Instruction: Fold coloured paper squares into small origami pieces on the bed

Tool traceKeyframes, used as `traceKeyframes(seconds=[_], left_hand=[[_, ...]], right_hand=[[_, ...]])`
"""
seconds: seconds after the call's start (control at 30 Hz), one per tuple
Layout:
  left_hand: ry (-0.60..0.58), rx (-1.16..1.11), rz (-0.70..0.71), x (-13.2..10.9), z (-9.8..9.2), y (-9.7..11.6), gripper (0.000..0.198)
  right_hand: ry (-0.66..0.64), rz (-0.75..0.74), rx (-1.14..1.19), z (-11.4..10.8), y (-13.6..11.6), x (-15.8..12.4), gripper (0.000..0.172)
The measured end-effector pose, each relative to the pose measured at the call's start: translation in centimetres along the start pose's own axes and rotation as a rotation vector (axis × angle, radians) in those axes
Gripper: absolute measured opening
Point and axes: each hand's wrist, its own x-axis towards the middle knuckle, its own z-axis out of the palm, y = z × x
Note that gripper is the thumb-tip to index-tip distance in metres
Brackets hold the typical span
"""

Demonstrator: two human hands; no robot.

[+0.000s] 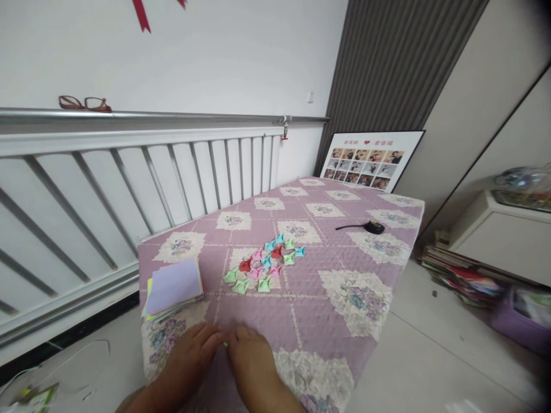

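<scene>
My left hand (196,349) and my right hand (250,353) are close together over the near part of the table, fingers curled inward and thumbs hidden. Between the fingertips shows a tiny bit of pale green paper (225,344), mostly covered by both hands. Just beyond lie several small folded paper pieces in loose rows: green (264,284), pink (276,271), red (245,264) and blue (300,250). Left of these sits a stack of coloured paper sheets (176,284), a lilac one on top.
A flowered purple cloth (258,315) covers the table. Toward its right side lies a black round object with a thin tail (373,228). A white radiator (193,166) borders the left edge; a framed photo board (370,160) leans at the far end.
</scene>
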Motion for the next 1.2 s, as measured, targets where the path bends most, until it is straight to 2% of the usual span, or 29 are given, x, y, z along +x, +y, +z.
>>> traceKeyframes(seconds=[0.07, 0.13, 0.23, 0.3, 0.4, 0.5, 0.63, 0.83, 1.0, 1.2], left_hand=[[0.076, -0.123, -0.083, 2.0, 0.1, 0.4, 0.025], [0.167, -0.303, -0.237, 4.6, 0.4, 1.0, 0.026], [0.257, -0.635, -0.503, 9.4, 1.7, 2.5, 0.038], [0.217, -0.858, -0.616, 12.6, 3.0, 4.0, 0.035], [0.216, -1.095, -0.669, 16.7, 5.4, 6.3, 0.029], [0.178, -1.329, -0.653, 19.3, 7.6, 8.1, 0.024], [0.096, -1.458, -0.640, 20.6, 9.2, 8.7, 0.023], [0.121, -1.397, -0.631, 21.0, 10.4, 7.6, 0.026], [0.012, -1.377, -0.624, 21.1, 11.5, 7.9, 0.027], [-0.043, -1.434, -0.638, 21.1, 11.8, 8.5, 0.027]], right_hand=[[0.065, 0.016, 0.079, -1.0, 2.1, 0.3, 0.029], [0.186, 0.033, 0.282, -2.0, 4.7, 0.6, 0.024], [0.331, 0.149, 0.754, -3.1, 8.8, 1.0, 0.026], [0.386, 0.297, 1.052, -3.5, 11.2, 1.3, 0.031], [0.473, 0.414, 1.308, -3.6, 13.5, 1.9, 0.034], [0.524, 0.434, 1.418, -3.6, 14.7, 2.5, 0.036], [0.540, 0.426, 1.432, -3.6, 15.4, 3.0, 0.037], [0.522, 0.406, 1.251, -4.4, 16.4, 2.4, 0.037], [0.602, 0.512, 1.332, -4.7, 17.5, 1.5, 0.036], [0.631, 0.570, 1.311, -4.9, 18.0, 1.3, 0.035]])
